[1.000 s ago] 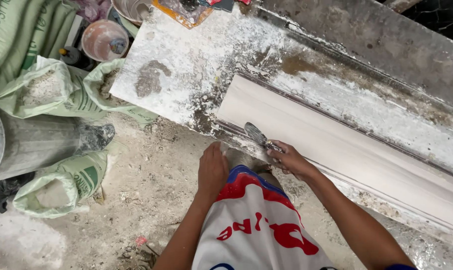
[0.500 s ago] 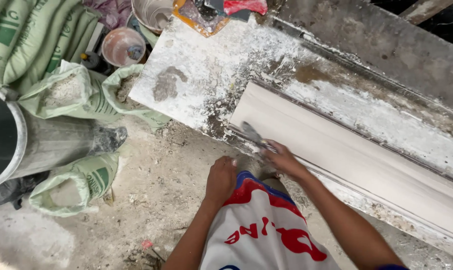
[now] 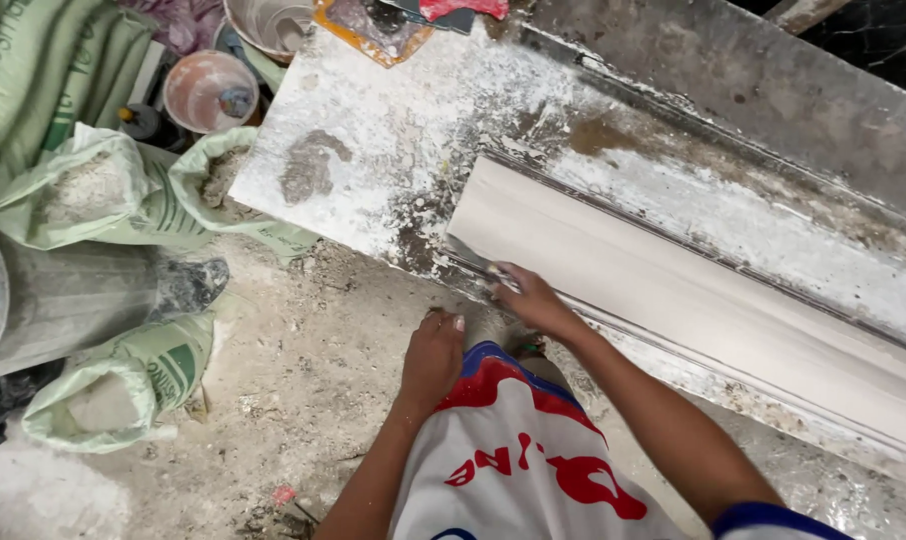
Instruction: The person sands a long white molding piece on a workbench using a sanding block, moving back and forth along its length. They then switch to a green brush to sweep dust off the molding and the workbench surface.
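Plaster-caked bench over dusty floor; right hand grips scraper, left hand loose.

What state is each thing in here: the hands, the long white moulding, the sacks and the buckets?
Right hand: gripping a small metal scraper against the moulding's near end.
Left hand: empty, resting on the person's knee.
Long white plaster moulding: lying flat on the plaster-spattered workbench, smooth.
Green woven sacks: open, holding pale powder.
Grey metal drum: lying on its side.
Round plaster-coated bucket: upright, uncovered.

Right hand scrapes white moulding with scraper.
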